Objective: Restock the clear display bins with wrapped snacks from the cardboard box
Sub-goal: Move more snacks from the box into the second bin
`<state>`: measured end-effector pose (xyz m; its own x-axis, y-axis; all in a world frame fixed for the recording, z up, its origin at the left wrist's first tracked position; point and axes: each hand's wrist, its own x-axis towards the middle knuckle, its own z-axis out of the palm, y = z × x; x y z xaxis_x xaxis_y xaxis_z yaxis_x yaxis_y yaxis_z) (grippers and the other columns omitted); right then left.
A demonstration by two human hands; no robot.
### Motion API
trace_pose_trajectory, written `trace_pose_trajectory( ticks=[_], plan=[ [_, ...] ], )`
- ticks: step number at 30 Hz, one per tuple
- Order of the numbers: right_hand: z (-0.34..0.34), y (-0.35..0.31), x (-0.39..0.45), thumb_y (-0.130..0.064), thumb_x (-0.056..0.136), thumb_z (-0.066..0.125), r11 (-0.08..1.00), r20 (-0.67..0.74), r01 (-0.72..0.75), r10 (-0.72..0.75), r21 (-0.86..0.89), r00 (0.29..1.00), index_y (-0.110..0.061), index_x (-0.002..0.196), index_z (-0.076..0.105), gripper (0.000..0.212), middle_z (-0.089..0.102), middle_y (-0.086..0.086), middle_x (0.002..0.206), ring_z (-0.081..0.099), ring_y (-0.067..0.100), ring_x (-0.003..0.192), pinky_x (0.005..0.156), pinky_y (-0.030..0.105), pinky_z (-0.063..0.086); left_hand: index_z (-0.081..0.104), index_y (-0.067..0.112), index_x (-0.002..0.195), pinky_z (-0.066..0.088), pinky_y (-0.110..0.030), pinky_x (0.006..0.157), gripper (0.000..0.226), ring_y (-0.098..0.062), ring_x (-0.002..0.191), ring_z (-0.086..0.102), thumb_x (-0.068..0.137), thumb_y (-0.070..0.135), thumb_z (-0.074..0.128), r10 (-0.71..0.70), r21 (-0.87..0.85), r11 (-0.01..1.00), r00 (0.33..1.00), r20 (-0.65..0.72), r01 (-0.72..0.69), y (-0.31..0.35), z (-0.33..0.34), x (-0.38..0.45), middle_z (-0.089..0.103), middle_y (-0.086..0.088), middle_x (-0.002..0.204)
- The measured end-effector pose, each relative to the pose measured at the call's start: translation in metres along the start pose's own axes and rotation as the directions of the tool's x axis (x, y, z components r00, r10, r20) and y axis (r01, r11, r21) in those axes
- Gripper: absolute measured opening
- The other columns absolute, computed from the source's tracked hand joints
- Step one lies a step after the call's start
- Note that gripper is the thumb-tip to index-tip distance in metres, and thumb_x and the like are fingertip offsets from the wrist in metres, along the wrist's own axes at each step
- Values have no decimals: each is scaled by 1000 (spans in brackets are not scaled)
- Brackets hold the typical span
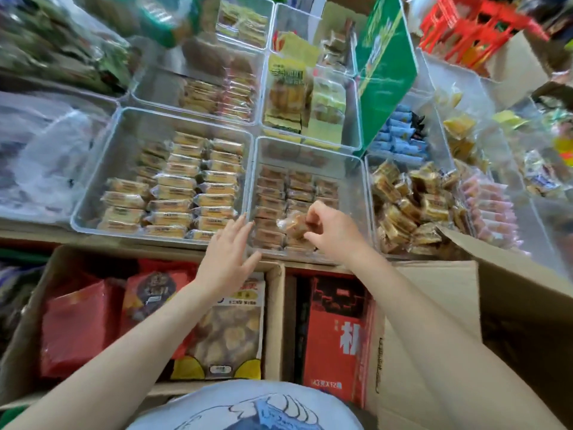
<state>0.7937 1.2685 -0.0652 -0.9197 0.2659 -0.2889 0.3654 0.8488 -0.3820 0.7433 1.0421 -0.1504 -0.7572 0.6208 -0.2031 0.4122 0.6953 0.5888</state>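
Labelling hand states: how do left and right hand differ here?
Left hand is open, its fingers straight, touching the clear bin at the rim; right hand pinches a wrapped snack. Left holds nothing; right reaches inside the bin. Both are bare and stretched forward over the cardboard boxes.

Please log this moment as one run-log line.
right hand pinches wrapped snack over middle clear bin | left hand open at bin's front rim

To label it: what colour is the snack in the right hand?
Golden brown, in a clear wrapper, pinched by the right hand; head view.
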Motion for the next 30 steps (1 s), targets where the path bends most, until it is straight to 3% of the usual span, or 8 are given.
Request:
trace_pose_trajectory(
  ticks=[3,5,13,17,21,25,27,30],
  plan=[
    [26,-9,25,-16,86,71,999,109,41,-43,21,993,-23,99,55,22,60,-5,96,57,19,89,74,32,45,5,19,161,-10,-34,123,80,-15,155,-13,95,63,13,60,174,983,998,22,-63,-12,14,-1,-9,-2,169],
    [42,-15,36,-14,86,71,998,173,63,-67,29,983,-21,100,57,21,61,-5,98,57,18,92,76,32,45,-1,20,161,-14,-32,122,81,-14,154,-17,93,63,8,69,210,975,997,35,-75,-16,18,-2,-14,-1,168],
    [63,-21,50,-27,94,68,997,336,55,-69,51,939,-19,100,77,14,60,-9,97,57,12,97,86,28,45,5,15,161,-5,-36,124,76,-20,156,-4,101,55,28,92,283,955,996,14,-92,-24,26,-2,-5,-7,169],
    [52,-23,43,-31,98,59,998,359,29,-46,51,932,-20,108,77,23,69,-5,108,61,13,104,86,28,46,-5,18,161,-10,-35,125,77,-17,153,-19,104,52,34,56,245,967,997,53,-67,-15,16,-2,-19,-4,166],
    [19,-16,6,-27,100,56,994,208,42,-61,97,976,-20,113,73,23,61,-10,108,55,7,99,87,26,44,21,16,160,-5,-33,122,67,-23,156,0,103,39,48,76,161,984,997,23,-79,8,-2,-16,6,-9,169],
    [-22,12,-68,-27,96,63,979,14,21,-24,201,1000,-24,102,74,13,66,-12,98,60,2,88,78,18,48,60,12,135,39,-44,112,44,-34,128,53,93,24,65,214,99,971,976,42,-217,54,7,-40,48,-15,148],
    [-45,32,-114,-23,95,65,973,-66,-7,23,231,998,-24,98,73,9,68,-15,91,60,-1,85,74,12,47,59,18,136,46,-35,102,40,-22,113,61,98,30,60,263,36,962,953,152,-271,89,14,-49,47,-4,147],
    [-80,68,-177,-18,93,67,960,-211,-34,96,278,973,-19,97,75,9,70,-10,85,63,6,80,74,21,52,55,27,139,44,-23,94,38,-11,115,58,103,36,50,354,-27,932,895,272,-360,137,31,-59,45,8,146]
  ],
)
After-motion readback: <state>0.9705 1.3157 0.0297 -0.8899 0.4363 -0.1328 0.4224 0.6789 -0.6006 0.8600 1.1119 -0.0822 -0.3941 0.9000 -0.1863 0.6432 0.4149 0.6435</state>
